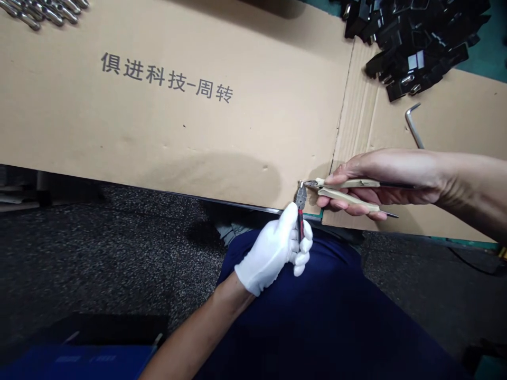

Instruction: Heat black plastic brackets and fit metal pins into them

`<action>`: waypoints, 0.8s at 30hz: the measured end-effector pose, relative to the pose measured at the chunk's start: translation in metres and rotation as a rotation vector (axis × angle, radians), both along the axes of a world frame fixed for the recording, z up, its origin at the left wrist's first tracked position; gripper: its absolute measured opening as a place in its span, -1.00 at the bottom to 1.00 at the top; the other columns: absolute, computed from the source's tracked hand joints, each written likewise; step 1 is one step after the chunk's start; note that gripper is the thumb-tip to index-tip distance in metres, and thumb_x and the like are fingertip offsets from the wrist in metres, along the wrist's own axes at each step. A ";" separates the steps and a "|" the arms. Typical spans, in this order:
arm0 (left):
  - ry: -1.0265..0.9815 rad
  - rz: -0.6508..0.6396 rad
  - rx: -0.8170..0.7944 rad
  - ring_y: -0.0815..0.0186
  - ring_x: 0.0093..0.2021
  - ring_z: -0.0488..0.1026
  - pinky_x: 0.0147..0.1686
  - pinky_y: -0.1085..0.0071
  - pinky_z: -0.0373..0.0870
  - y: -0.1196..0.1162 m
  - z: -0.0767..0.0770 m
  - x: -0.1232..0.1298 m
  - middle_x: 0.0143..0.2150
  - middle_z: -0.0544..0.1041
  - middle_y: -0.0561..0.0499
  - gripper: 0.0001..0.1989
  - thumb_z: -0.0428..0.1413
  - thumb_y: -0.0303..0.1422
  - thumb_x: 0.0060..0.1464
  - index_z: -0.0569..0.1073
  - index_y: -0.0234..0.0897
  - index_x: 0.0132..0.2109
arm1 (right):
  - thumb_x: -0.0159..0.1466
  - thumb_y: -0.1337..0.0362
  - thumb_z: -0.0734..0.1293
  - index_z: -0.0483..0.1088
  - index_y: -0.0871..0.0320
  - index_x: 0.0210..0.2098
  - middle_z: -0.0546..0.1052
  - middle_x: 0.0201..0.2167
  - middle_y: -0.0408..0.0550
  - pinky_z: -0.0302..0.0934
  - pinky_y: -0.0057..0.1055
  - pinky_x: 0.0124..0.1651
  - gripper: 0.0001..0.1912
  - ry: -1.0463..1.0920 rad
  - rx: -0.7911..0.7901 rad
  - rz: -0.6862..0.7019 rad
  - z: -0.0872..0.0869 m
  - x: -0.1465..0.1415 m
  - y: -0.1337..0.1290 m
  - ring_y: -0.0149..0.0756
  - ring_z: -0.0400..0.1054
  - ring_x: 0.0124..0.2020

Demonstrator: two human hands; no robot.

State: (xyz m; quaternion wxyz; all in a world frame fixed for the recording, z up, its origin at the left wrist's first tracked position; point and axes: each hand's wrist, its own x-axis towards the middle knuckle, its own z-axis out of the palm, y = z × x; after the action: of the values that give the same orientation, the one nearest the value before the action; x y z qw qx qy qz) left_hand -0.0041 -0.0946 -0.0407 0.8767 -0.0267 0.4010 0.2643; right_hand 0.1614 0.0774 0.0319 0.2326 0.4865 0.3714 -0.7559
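Note:
My left hand (pixel 275 250), in a white glove, is closed around the red and black handles of a small pair of pliers (pixel 301 203), whose jaws point up toward the cardboard's front edge. My bare right hand (pixel 356 184) holds cream-handled pliers (pixel 348 191), with their tip pointing left. Both tool tips meet at a tiny metal piece (pixel 301 183). Which jaws grip it is too small to tell.
Cardboard sheets (pixel 119 126) with printed characters cover the table. Black parts (pixel 415 47) are piled at the back right, with a hex key (pixel 414 125) in front of them. Shiny metal tubes (pixel 47 10) lie at the back left. A blue object (pixel 79 363) stands at the lower left.

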 end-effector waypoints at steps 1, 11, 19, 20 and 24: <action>0.010 -0.002 0.002 0.43 -0.66 0.23 -0.70 0.48 0.25 0.000 0.000 0.000 -0.53 0.30 0.11 -0.34 -0.10 0.30 0.20 0.35 -0.27 -0.33 | 0.39 0.07 0.29 0.57 0.16 -0.25 0.47 -0.53 -0.06 0.25 -0.56 -0.68 -0.68 -0.016 -0.084 -0.051 0.000 0.000 0.002 -0.39 0.30 -0.61; 0.028 0.005 0.014 0.44 -0.66 0.23 -0.69 0.49 0.24 -0.001 0.001 0.001 -0.54 0.30 0.11 -0.35 -0.09 0.29 0.20 0.35 -0.26 -0.33 | 0.35 0.14 0.32 0.55 0.17 -0.44 0.31 -0.72 -0.18 0.05 -0.58 -0.80 -0.68 -0.038 -0.251 -0.102 -0.003 -0.001 0.016 -0.49 0.04 -0.81; -0.001 0.004 0.023 0.43 -0.66 0.24 -0.70 0.48 0.24 -0.001 -0.001 -0.002 -0.53 0.30 0.10 -0.37 -0.09 0.26 0.23 0.36 -0.27 -0.33 | 0.33 0.12 0.33 0.54 0.21 -0.34 0.35 -0.66 -0.19 0.03 -0.55 -0.79 -0.71 0.010 -0.423 -0.103 -0.026 0.012 0.028 -0.48 0.06 -0.79; -0.005 0.002 0.030 0.43 -0.66 0.24 -0.70 0.48 0.24 -0.001 -0.001 -0.003 -0.52 0.30 0.10 -0.37 -0.10 0.25 0.24 0.36 -0.27 -0.32 | 0.33 0.11 0.33 0.53 0.20 -0.34 0.36 -0.65 -0.19 0.04 -0.55 -0.78 -0.71 0.009 -0.416 -0.099 -0.027 0.013 0.026 -0.46 0.09 -0.77; -0.018 -0.007 0.031 0.44 -0.66 0.24 -0.69 0.48 0.24 0.000 -0.001 -0.005 -0.51 0.30 0.10 -0.38 -0.12 0.22 0.27 0.35 -0.28 -0.32 | 0.34 0.03 0.30 0.53 0.19 -0.30 0.34 -0.61 -0.17 0.04 -0.55 -0.78 -0.65 0.053 -0.149 0.028 -0.024 0.016 0.016 -0.45 0.08 -0.74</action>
State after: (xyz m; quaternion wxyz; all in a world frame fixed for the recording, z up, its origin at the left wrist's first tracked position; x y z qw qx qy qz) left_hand -0.0090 -0.0944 -0.0418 0.8815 -0.0143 0.3889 0.2673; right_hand 0.1775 0.0930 0.0076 0.2687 0.4423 0.3271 -0.7907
